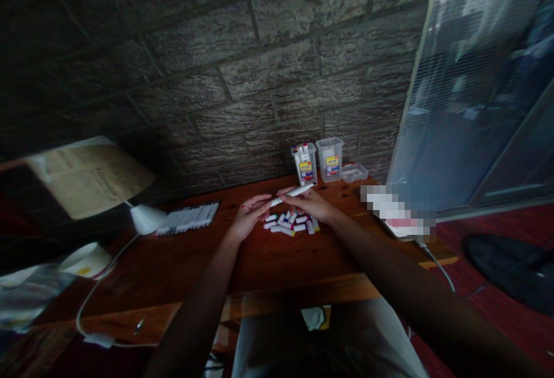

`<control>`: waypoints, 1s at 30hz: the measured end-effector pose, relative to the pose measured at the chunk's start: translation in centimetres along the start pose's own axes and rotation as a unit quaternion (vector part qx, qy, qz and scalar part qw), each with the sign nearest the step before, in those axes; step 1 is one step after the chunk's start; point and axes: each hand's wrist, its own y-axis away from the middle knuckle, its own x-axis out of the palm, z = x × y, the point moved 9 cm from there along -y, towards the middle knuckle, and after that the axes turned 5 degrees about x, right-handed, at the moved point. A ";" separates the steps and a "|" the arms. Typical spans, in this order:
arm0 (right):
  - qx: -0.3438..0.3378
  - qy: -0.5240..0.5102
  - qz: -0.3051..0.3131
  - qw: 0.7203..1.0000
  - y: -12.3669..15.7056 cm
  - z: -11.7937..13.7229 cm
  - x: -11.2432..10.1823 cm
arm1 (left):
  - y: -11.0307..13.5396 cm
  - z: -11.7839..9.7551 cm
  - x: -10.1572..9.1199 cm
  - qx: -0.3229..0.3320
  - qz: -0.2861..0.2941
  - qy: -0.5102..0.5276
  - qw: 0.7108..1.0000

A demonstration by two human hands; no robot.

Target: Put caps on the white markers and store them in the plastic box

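Note:
A white marker pen is held between both hands above the table, tilted with its dark tip up to the right. My left hand closes its fingers on the marker's lower left end. Around the middle of the barrel, my right hand is closed too. Just below the hands lies a loose heap of short white marker caps with coloured ends. A row of white marker pens lies side by side to the left.
At the back stand a clear plastic container with markers in it and another labelled container, beside a clear lid. A paper-shaded lamp, a paper cup and its cord are left. A pixelated object lies right.

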 end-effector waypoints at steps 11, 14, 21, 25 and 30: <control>0.023 -0.005 -0.007 1.000 0.1 -0.2 0.2 | -0.1 0.3 0.1 -0.006 -0.001 -0.027 1.000; 0.024 -0.018 -0.026 0.999 -0.2 -0.5 -0.5 | -0.3 0.6 -0.4 -0.014 -0.021 -0.032 0.999; 0.072 -0.110 -0.093 0.987 -0.7 -1.9 -2.4 | -0.8 0.2 -2.3 0.016 -0.094 -0.031 0.995; 0.100 -0.155 -0.106 0.977 -0.8 -2.2 -2.5 | -0.9 0.2 -3.0 0.026 -0.119 -0.029 0.992; 0.121 -0.234 -0.141 0.954 -0.7 -2.5 -3.2 | -0.8 -0.1 -3.6 0.034 -0.145 -0.023 0.989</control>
